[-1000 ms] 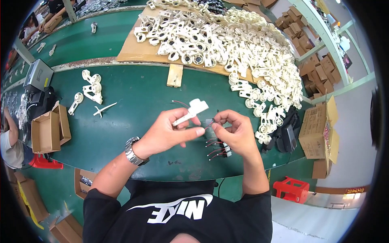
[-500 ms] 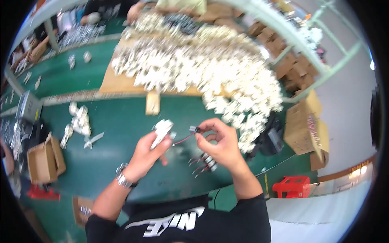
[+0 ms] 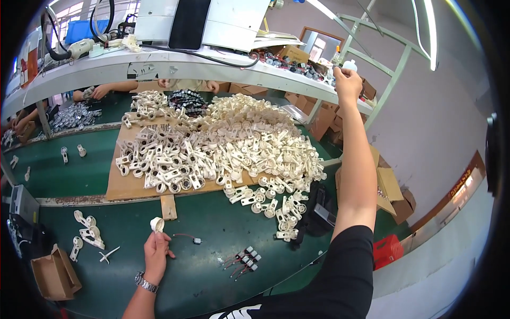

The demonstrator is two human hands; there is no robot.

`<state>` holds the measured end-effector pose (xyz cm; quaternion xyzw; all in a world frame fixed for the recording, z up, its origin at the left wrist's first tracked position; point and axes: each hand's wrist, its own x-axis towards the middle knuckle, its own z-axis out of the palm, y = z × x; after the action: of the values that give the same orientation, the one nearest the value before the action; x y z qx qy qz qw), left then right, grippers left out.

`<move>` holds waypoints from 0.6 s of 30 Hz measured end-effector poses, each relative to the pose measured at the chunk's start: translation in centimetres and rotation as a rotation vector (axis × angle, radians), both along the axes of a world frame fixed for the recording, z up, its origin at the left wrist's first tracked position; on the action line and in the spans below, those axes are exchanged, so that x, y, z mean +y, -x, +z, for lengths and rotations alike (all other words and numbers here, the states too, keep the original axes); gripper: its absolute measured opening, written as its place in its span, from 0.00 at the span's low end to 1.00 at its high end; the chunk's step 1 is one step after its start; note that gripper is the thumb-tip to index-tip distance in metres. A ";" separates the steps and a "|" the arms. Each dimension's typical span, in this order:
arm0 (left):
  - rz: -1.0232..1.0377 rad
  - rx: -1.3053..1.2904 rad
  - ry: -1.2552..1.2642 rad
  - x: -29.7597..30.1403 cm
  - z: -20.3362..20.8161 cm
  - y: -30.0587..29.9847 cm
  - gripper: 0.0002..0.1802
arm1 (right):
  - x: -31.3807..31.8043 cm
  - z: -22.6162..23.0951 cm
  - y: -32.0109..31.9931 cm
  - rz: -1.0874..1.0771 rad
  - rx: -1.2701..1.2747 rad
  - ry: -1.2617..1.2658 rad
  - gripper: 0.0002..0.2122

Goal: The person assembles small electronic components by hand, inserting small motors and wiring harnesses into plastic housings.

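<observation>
While my left hand (image 3: pixel 155 250) pinches a white plastic part (image 3: pixel 157 224), my right hand (image 3: pixel 348 84) grips a bottle (image 3: pixel 348 66) on the shelf (image 3: pixel 223 66), far from the wired connector (image 3: pixel 196 240) lying just right of the left.

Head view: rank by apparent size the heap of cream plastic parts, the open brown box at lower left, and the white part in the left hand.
1. Heap of cream plastic parts, by far the largest.
2. Open brown box.
3. White part in the left hand, smallest.
</observation>
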<state>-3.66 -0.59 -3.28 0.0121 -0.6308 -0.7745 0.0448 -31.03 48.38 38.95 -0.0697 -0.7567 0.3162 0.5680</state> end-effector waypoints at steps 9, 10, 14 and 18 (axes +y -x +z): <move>0.063 0.005 0.028 -0.7 -0.3 -0.3 0.30 | 1.3 0.1 9.9 -0.265 -0.072 -0.105 0.17; 0.074 -0.002 0.032 -0.8 -0.4 -0.6 0.30 | 0.7 0.2 10.2 -0.279 -0.082 -0.095 0.16; 0.083 -0.018 0.004 -1.0 -0.3 -1.9 0.28 | 1.4 0.5 11.3 -0.087 -0.225 -0.295 0.13; 0.037 -0.013 0.065 -1.1 0.5 -0.9 0.27 | 5.0 0.7 10.8 -0.143 -0.039 -0.262 0.15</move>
<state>-2.79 -1.64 -2.80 0.0274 -0.6556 -0.7526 0.0554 -41.85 53.38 39.65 -0.0547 -0.7955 0.1719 0.5785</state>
